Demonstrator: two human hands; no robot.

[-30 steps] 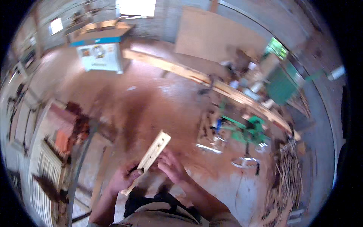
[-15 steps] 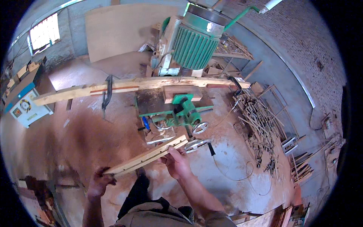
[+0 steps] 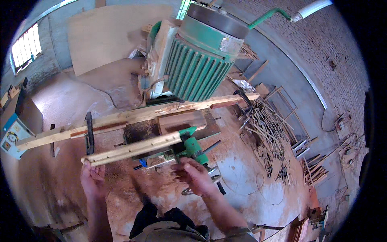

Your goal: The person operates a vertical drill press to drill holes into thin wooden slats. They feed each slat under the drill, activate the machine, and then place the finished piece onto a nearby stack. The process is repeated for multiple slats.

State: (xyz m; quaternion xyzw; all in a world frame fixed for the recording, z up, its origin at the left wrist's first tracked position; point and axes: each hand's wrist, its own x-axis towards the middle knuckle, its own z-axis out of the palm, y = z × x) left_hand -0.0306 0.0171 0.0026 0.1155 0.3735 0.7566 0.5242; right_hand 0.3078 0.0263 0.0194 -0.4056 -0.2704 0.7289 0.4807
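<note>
A pale wooden strip [image 3: 133,149] with a row of small dark holes slants up to the right in front of the machine. My left hand [image 3: 92,177] pinches its left end between thumb and fingers. The strip's far end lies in front of the green clamp [image 3: 194,150] on the machine table. My right hand [image 3: 195,174] is off the strip, below its right end and close to the clamp and the handwheel [image 3: 203,183]. Its fingers are loosely bent and apart, with nothing visible in them. Behind the clamp sits a reddish wood block [image 3: 181,121].
A long wooden beam [image 3: 155,112] crosses the machine, with black C-clamps [image 3: 89,133] near both ends. Above it looms a big green ribbed motor [image 3: 199,66]. Many thin sticks [image 3: 268,133] lie piled at right; a blue-and-white machine [image 3: 15,135] stands at left.
The strip has risen and moved forward to the clamp. My right hand has let go of its right end; my left hand still holds the other. The view has moved closer to the motor.
</note>
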